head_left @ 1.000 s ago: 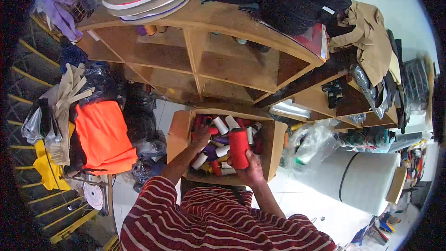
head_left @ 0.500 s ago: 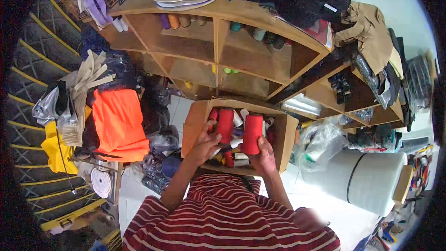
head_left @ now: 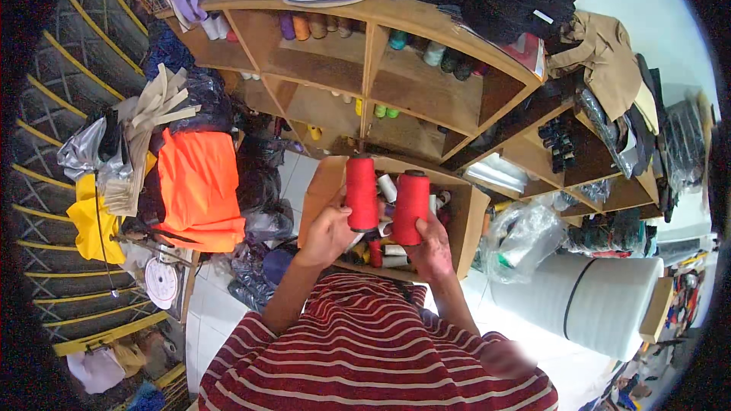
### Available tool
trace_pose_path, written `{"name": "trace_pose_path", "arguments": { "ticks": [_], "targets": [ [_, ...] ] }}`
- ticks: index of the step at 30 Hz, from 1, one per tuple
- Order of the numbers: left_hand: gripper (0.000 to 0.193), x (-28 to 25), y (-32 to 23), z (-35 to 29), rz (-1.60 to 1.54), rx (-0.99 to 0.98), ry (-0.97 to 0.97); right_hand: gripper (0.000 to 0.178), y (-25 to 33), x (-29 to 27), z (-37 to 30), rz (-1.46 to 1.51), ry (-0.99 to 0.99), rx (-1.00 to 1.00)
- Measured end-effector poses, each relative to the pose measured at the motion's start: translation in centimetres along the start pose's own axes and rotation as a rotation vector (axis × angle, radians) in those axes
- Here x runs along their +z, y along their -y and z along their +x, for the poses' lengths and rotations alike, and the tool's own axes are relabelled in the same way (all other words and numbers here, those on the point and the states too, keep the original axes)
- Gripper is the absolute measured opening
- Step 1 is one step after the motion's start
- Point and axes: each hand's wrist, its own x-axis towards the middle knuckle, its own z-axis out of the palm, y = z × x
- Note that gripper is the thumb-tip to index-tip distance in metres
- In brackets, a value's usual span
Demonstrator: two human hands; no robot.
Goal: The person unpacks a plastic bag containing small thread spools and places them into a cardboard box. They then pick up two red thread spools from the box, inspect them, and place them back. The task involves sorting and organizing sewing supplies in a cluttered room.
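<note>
Two red thread spools stand side by side in front of me, one per hand. My left hand [head_left: 329, 233] is closed round the lower part of the left red thread spool [head_left: 362, 196], whose dark core shows at both ends. In my right hand [head_left: 431, 247] is the right red thread spool [head_left: 411, 209], slightly tilted, with thumb and fingers on its lower right side. Both are held above an open cardboard box [head_left: 470, 221]. Inside the box lie several more spools, among them a white spool [head_left: 387, 187] and a small red spool [head_left: 375, 253].
A wooden cubby shelf [head_left: 367, 68] with several coloured spools rises beyond the box. Bright orange cloth [head_left: 199, 190] lies to the left. On the right are crumpled clear plastic [head_left: 518, 240] and a large white foam roll [head_left: 613, 301].
The left spool has come up and turned more upright in my left hand. The right spool has shifted slightly left. The view has tilted a little.
</note>
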Motion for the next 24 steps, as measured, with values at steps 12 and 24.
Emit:
{"name": "trace_pose_path", "arguments": {
  "ticks": [12, 24],
  "targets": [
    [0.062, 0.3, 1.0, 1.0, 0.162, 0.136, -0.032, 0.066, 0.1, 1.7, -0.2, -0.143, -0.116, -0.056],
    [0.051, 0.8, 0.4, 1.3, 0.201, 0.142, -0.075, 0.069, -0.6, 2.4, 1.0, -0.247, -0.171, -0.099]
  ]
}}
